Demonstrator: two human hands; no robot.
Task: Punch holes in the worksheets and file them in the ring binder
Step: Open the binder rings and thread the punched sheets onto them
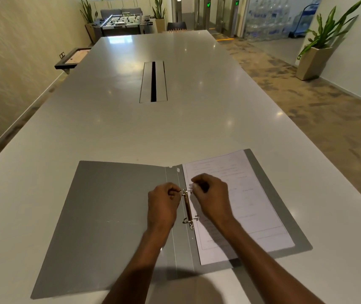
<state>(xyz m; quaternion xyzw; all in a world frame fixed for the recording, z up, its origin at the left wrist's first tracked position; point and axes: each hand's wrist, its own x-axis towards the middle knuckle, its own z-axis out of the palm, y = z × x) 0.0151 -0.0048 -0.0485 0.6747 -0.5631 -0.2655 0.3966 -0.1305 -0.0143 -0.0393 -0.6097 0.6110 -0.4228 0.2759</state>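
A grey ring binder (109, 207) lies open and flat on the white table (131, 132), near its front edge. White printed worksheets (249, 202) lie on the binder's right half. The metal ring mechanism (188, 210) runs along the spine, and its lower ring looks parted. My left hand (164, 205) pinches the left half of the upper ring. My right hand (212, 194) pinches the right half of that same ring, resting over the worksheets' left edge. No hole punch is in view.
A cable slot with a metal lid (153, 82) sits in the table's middle. A framed board (72, 59) juts out at the far left edge. A potted plant (320, 53) stands on the carpet to the right, and a foosball table (123, 21) stands beyond the far end.
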